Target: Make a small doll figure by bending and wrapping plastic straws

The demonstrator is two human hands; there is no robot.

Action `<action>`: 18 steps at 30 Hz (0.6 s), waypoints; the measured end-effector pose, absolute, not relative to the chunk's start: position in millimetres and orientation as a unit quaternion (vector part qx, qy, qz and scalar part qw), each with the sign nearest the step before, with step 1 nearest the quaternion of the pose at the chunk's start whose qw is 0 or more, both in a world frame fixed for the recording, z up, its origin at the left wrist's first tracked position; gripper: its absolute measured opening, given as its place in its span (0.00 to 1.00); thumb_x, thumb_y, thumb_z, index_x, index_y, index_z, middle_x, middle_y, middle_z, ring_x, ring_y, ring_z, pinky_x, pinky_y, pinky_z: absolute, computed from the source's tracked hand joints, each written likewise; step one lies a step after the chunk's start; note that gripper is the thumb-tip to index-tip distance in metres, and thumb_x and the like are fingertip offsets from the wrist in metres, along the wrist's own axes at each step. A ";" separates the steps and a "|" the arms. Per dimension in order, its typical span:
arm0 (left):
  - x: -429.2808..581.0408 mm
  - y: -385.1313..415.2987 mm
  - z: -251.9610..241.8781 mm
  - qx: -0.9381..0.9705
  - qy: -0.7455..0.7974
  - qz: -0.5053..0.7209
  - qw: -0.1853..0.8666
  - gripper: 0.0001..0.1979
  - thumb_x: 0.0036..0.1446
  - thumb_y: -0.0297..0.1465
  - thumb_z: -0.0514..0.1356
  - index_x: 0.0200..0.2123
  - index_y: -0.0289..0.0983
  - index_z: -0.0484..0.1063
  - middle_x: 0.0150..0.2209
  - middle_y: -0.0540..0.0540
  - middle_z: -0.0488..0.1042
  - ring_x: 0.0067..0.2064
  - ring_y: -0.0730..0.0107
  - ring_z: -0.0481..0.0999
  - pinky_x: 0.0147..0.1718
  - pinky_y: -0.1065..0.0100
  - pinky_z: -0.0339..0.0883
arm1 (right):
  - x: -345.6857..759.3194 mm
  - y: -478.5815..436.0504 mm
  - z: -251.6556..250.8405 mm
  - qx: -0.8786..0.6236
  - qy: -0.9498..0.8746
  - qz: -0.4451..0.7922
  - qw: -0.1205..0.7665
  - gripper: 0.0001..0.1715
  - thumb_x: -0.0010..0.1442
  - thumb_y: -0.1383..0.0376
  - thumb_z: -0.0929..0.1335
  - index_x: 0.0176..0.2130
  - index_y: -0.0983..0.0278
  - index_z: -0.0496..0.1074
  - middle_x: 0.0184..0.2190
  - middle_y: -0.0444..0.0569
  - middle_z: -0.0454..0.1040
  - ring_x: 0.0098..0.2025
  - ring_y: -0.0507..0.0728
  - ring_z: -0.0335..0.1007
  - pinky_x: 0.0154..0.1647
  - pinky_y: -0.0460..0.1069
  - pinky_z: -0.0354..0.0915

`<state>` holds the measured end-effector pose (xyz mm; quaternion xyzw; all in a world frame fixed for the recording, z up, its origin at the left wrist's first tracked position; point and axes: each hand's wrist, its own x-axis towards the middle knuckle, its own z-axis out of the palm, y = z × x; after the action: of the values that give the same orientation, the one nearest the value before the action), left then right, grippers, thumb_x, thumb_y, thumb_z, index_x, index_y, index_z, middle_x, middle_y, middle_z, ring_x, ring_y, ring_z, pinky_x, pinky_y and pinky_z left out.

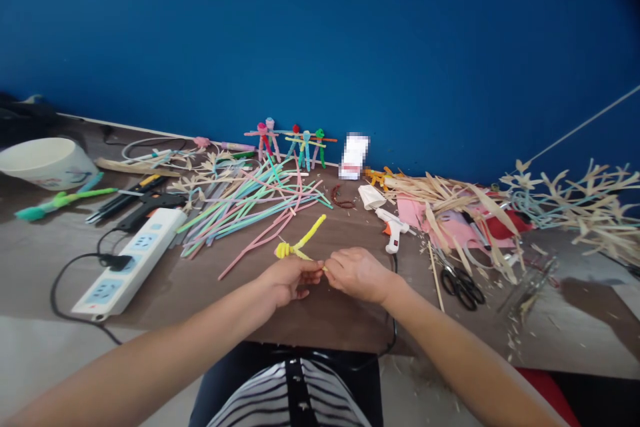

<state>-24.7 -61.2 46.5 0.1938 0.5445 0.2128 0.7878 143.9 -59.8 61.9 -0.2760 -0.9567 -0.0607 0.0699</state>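
Observation:
Between my two hands is a yellow pipe cleaner [311, 232], with a coiled knob at its left end and one straight arm sticking up to the right. My left hand [290, 279] pinches it below the coil, thumb and fingers together. Right beside it, my right hand [359, 273] has its fingers curled around the pipe cleaner's other end, nearly touching the left fingertips. The part inside the fingers is hidden. Behind my hands lies a loose heap of pastel pipe cleaners [255, 193].
Pipe-cleaner figures [305, 143] stand against the blue wall. At left are a power strip [137, 260], a black glue gun [150, 207] and a white bowl [47, 160]. To the right lie a white glue gun [394, 230], black scissors [464, 285] and dried husk strips [450, 197].

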 end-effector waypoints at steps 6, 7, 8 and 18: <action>-23.1 -62.1 46.9 0.190 0.531 0.237 0.791 0.10 0.32 0.34 0.65 0.20 0.36 0.68 0.20 0.51 0.71 0.30 0.67 0.71 0.29 0.68 0.56 | 144.7 -60.0 59.3 -0.310 -0.945 -0.007 0.106 0.13 0.58 0.67 0.58 0.27 0.66 0.67 0.23 0.49 0.69 0.27 0.51 0.63 0.27 0.46 0.54; -22.7 -62.6 47.3 0.203 0.528 0.268 0.780 0.10 0.33 0.34 0.65 0.21 0.36 0.69 0.21 0.50 0.72 0.31 0.67 0.71 0.29 0.69 0.57 | 145.1 -60.9 59.8 -0.352 -0.927 0.023 0.125 0.11 0.58 0.66 0.59 0.29 0.66 0.67 0.24 0.48 0.69 0.27 0.51 0.64 0.28 0.46 0.54; -22.2 -63.3 47.7 0.225 0.524 0.304 0.763 0.10 0.34 0.34 0.65 0.22 0.35 0.69 0.22 0.49 0.72 0.31 0.68 0.71 0.29 0.69 0.57 | 145.5 -61.9 60.3 -0.401 -0.902 0.064 0.148 0.09 0.57 0.64 0.61 0.32 0.65 0.68 0.25 0.47 0.70 0.28 0.51 0.64 0.29 0.45 0.55; -20.0 -72.5 46.0 0.435 0.507 0.447 0.594 0.08 0.41 0.35 0.62 0.25 0.36 0.71 0.27 0.48 0.73 0.35 0.64 0.70 0.38 0.66 0.60 | 139.3 -75.0 46.6 -0.477 -0.440 0.711 0.273 0.20 0.50 0.52 0.64 0.27 0.68 0.66 0.17 0.42 0.67 0.14 0.46 0.60 0.13 0.41 0.52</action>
<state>-20.0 -72.5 46.0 0.4353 0.5074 0.4468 0.5945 139.3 -75.0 46.6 -0.4768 -0.4397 0.7105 0.2729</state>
